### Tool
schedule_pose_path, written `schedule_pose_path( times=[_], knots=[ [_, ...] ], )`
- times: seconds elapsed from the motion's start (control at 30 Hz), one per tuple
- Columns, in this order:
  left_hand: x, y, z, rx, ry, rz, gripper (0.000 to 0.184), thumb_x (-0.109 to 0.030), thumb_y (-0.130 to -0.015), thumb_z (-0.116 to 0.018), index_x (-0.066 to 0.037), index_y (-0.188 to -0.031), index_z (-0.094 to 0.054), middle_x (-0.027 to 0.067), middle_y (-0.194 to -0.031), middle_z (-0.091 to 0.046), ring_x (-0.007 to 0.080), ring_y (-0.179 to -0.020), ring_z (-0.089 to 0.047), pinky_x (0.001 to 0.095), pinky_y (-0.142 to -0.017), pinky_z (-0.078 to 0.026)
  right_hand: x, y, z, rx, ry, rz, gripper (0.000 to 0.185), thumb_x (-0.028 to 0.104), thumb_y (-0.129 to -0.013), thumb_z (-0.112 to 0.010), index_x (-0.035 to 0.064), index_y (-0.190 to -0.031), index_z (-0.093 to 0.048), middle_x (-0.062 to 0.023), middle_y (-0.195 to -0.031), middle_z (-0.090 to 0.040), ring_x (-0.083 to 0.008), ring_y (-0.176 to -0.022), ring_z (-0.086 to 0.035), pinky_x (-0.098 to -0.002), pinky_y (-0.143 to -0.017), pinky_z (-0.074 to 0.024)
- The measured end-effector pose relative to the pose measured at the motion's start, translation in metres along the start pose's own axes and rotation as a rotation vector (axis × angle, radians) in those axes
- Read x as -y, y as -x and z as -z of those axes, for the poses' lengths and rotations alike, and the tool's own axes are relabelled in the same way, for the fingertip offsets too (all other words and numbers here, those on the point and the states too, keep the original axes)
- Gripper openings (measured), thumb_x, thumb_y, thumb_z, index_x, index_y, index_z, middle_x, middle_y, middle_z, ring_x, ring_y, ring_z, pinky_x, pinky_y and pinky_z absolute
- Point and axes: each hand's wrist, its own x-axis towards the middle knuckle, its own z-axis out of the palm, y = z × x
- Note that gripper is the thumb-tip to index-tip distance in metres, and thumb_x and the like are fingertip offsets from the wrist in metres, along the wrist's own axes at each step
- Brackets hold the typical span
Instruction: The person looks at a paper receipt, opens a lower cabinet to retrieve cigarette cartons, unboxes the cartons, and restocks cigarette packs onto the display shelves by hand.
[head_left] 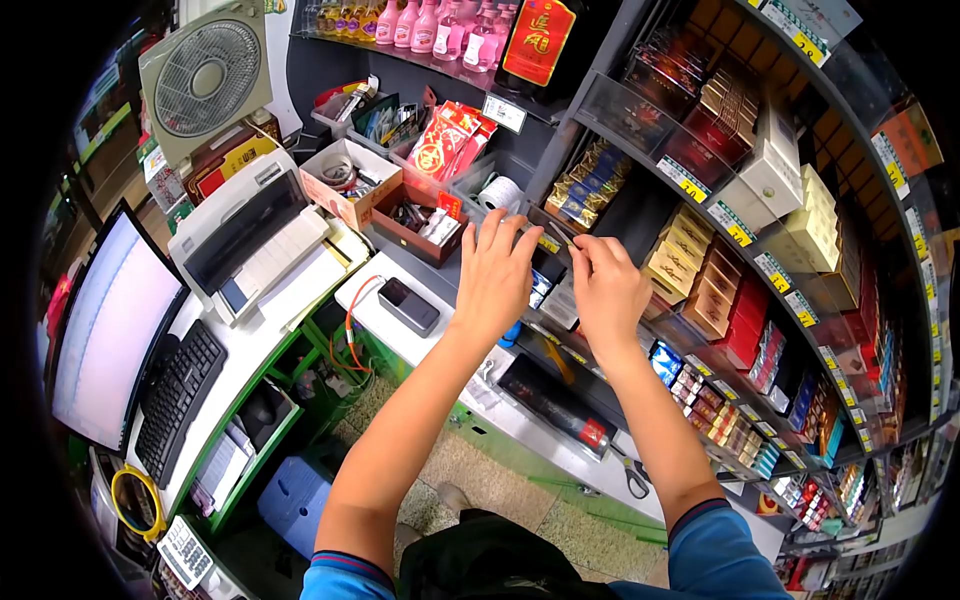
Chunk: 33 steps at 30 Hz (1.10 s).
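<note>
My left hand [498,270] reaches to the front edge of a dark shelf, fingers spread and slightly bent, nothing visible in it. A yellow-and-white price label [548,243] on that edge lies just right of its fingertips. Beside it, my right hand [610,298] has thumb and forefinger pinched at the same edge; a thin greyish sliver shows at the tips, too small to name. Behind the hands stand gold-and-blue packs [590,185] on the shelf. A white paper roll [500,194] sits in a clear bin beyond my left hand.
A power bank [409,306] and a dark bottle [560,400] lie on the white counter [385,275], with scissors [636,478] nearby. Left are a printer [250,240], keyboard [180,400], monitor [115,330] and fan [207,80]. Shelves of boxed packs [715,290] curve along the right.
</note>
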Motion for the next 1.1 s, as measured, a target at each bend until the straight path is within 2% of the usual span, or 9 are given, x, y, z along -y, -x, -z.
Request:
schedule_pose_path(
  times=[0.1, 0.17, 0.3, 0.43, 0.7, 0.77, 0.83, 0.9, 1.1],
  knots=[
    [0.001, -0.002, 0.000, 0.000, 0.023, 0.018, 0.045, 0.002, -0.064, -0.057, -0.008, -0.107, -0.054, 0.0113, -0.113, -0.047, 0.0307, -0.116, -0.036, 0.0516, -0.094, -0.029, 0.002, -0.003, -0.004, 0.014, 0.038, 0.001, 0.005, 0.015, -0.078, -0.059, 0.0109, -0.080, -0.060, -0.0031, -0.077, -0.058, -0.0251, -0.058, -0.059, -0.0343, -0.051, -0.0456],
    [0.001, -0.004, 0.000, -0.053, -0.028, 0.003, 0.041, 0.002, -0.063, -0.057, -0.010, -0.102, -0.054, 0.0110, -0.106, -0.048, 0.0317, -0.109, -0.041, 0.0446, -0.088, -0.032, -0.002, -0.003, -0.010, 0.004, 0.080, 0.082, 0.005, 0.014, -0.077, -0.060, 0.0117, -0.081, -0.060, -0.0033, -0.074, -0.057, -0.0240, -0.058, -0.059, -0.0338, -0.051, -0.0459],
    [0.001, -0.003, -0.001, -0.017, 0.007, 0.035, 0.046, 0.003, -0.063, -0.057, -0.012, -0.106, -0.054, 0.0114, -0.111, -0.048, 0.0309, -0.114, -0.037, 0.0497, -0.093, -0.030, -0.002, -0.005, -0.022, -0.041, 0.086, 0.140, 0.005, 0.012, -0.074, -0.063, 0.0114, -0.079, -0.062, -0.0021, -0.072, -0.058, -0.0230, -0.057, -0.058, -0.0320, -0.050, -0.0444],
    [0.001, 0.001, -0.002, -0.065, -0.007, 0.029, 0.044, 0.003, -0.063, -0.056, -0.011, -0.105, -0.054, 0.0110, -0.104, -0.050, 0.0317, -0.109, -0.041, 0.0440, -0.088, -0.032, 0.003, -0.001, -0.027, -0.036, 0.160, 0.219, 0.012, 0.008, -0.073, -0.054, 0.0097, -0.083, -0.060, -0.0013, -0.073, -0.054, -0.0189, -0.060, -0.060, -0.0304, -0.054, -0.0475],
    [-0.003, 0.009, -0.004, -0.020, 0.041, 0.072, 0.054, 0.000, -0.063, -0.058, -0.010, -0.115, -0.048, 0.0109, -0.114, -0.049, 0.0324, -0.113, -0.039, 0.0432, -0.091, -0.031, 0.011, 0.008, -0.024, 0.111, 0.270, 0.184, 0.030, 0.004, -0.072, -0.055, 0.0058, -0.102, -0.058, -0.0030, -0.090, -0.052, -0.0176, -0.067, -0.059, -0.0288, -0.054, -0.0479],
    [-0.005, 0.010, -0.003, 0.003, 0.029, 0.067, 0.056, -0.001, -0.063, -0.060, -0.010, -0.116, -0.047, 0.0109, -0.117, -0.048, 0.0323, -0.114, -0.038, 0.0434, -0.091, -0.030, 0.009, 0.010, -0.023, 0.147, 0.360, 0.257, 0.030, 0.012, -0.077, -0.050, 0.0043, -0.105, -0.055, -0.0041, -0.088, -0.049, -0.0154, -0.070, -0.057, -0.0272, -0.054, -0.0486],
    [-0.007, 0.011, -0.001, 0.027, 0.002, 0.070, 0.055, -0.002, -0.064, -0.060, -0.009, -0.116, -0.047, 0.0109, -0.118, -0.047, 0.0320, -0.115, -0.037, 0.0437, -0.092, -0.030, 0.007, 0.011, -0.014, 0.172, 0.329, 0.242, 0.031, 0.012, -0.076, -0.053, 0.0051, -0.107, -0.054, -0.0056, -0.094, -0.050, -0.0173, -0.075, -0.058, -0.0277, -0.055, -0.0489],
    [-0.011, 0.010, 0.005, 0.032, -0.012, 0.065, 0.055, -0.003, -0.064, -0.061, -0.009, -0.116, -0.047, 0.0113, -0.118, -0.047, 0.0317, -0.115, -0.037, 0.0440, -0.092, -0.030, 0.010, 0.013, 0.011, 0.197, 0.066, 0.208, 0.031, 0.011, -0.076, -0.056, 0.0071, -0.107, -0.054, -0.0069, -0.102, -0.050, -0.0192, -0.080, -0.058, -0.0286, -0.057, -0.0490],
    [-0.020, -0.002, 0.025, -0.007, 0.076, 0.065, 0.042, -0.007, -0.067, -0.063, -0.009, -0.107, -0.052, 0.0113, -0.112, -0.048, 0.0327, -0.112, -0.038, 0.0440, -0.092, -0.031, -0.034, 0.035, 0.097, -0.066, -0.026, 0.202, 0.011, 0.005, -0.067, -0.066, 0.0069, -0.077, -0.062, -0.0053, -0.077, -0.060, -0.0213, -0.068, -0.058, -0.0302, -0.060, -0.0471]
  ],
)
